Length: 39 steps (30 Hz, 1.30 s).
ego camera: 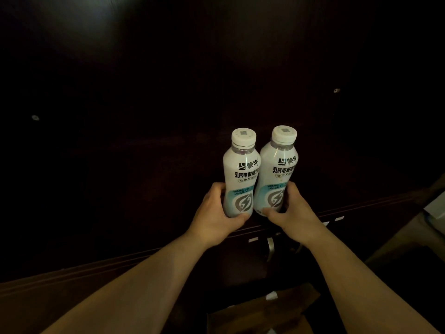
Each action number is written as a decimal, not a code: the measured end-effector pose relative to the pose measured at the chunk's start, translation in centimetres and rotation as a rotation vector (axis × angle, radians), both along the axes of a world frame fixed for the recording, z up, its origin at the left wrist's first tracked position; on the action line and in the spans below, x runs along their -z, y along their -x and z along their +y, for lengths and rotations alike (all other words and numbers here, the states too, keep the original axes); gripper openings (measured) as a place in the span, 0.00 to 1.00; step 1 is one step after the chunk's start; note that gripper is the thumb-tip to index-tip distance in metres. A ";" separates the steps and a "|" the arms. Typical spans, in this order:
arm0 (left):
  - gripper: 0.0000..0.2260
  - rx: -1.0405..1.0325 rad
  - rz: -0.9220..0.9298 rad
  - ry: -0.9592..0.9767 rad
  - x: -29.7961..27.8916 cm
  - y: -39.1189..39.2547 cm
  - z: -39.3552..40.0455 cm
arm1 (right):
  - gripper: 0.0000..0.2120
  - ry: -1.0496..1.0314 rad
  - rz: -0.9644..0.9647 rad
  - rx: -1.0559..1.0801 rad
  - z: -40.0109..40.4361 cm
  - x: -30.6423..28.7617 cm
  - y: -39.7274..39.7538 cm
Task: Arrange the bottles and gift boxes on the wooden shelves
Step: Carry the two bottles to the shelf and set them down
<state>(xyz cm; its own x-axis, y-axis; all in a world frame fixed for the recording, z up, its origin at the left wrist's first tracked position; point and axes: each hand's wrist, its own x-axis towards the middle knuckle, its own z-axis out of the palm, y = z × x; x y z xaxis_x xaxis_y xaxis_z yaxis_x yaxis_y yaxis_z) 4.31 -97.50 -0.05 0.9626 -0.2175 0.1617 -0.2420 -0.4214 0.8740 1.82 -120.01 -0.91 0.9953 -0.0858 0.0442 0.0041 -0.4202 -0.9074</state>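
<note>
Two white drink bottles with white caps and pale blue labels stand upright side by side in the middle of the head view. My left hand [214, 210] is wrapped around the base of the left bottle [240, 174]. My right hand [295, 213] grips the base of the right bottle [277, 172]. The two bottles almost touch. Both are held in front of a very dark wooden shelf unit [168, 259], just above its front edge. The shelf interior is too dark to make out.
A metal handle [270, 248] sits on the cabinet front below the hands. An open cardboard box [265, 309] lies at the bottom centre. Two small metal fittings [35, 117] [336, 90] show on the dark back panel. A pale object [435, 203] is at the right edge.
</note>
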 end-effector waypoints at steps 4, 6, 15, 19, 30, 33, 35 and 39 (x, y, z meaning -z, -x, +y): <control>0.34 0.004 0.007 0.004 0.0 0.1 0.2 | 0.36 -0.020 -0.006 0.006 0.3 0.0 0.3; 0.37 0.002 0.006 -0.025 0.2 0.2 0.3 | 0.39 -0.043 0.000 0.006 0.3 -0.1 0.4; 0.34 0.032 0.022 -0.053 0.7 0.0 1.1 | 0.37 -0.019 -0.005 0.072 0.2 0.6 0.3; 0.33 0.048 0.013 -0.063 0.5 -0.2 1.0 | 0.38 -0.018 -0.012 0.058 0.0 0.6 0.4; 0.29 0.068 0.043 -0.028 0.6 -0.4 1.0 | 0.38 0.006 -0.012 0.063 -0.3 0.8 0.3; 0.29 0.074 0.031 -0.019 0.7 -0.4 1.1 | 0.39 0.009 -0.001 0.053 -0.5 0.6 0.3; 0.28 0.072 0.021 -0.022 0.7 -0.4 1.1 | 0.38 0.004 0.002 0.047 -0.5 0.4 0.3; 0.28 0.065 0.017 -0.032 0.7 -0.5 1.0 | 0.36 0.011 0.002 0.042 -0.5 0.4 0.5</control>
<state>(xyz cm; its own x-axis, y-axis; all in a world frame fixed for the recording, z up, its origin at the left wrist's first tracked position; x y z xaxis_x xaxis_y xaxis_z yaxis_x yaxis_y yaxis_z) 4.80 -96.45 -0.71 0.9487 -0.2848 0.1373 -0.2551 -0.4329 0.8646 1.36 -120.53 -1.28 0.9910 -0.1267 0.0436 -0.0152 -0.4298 -0.9028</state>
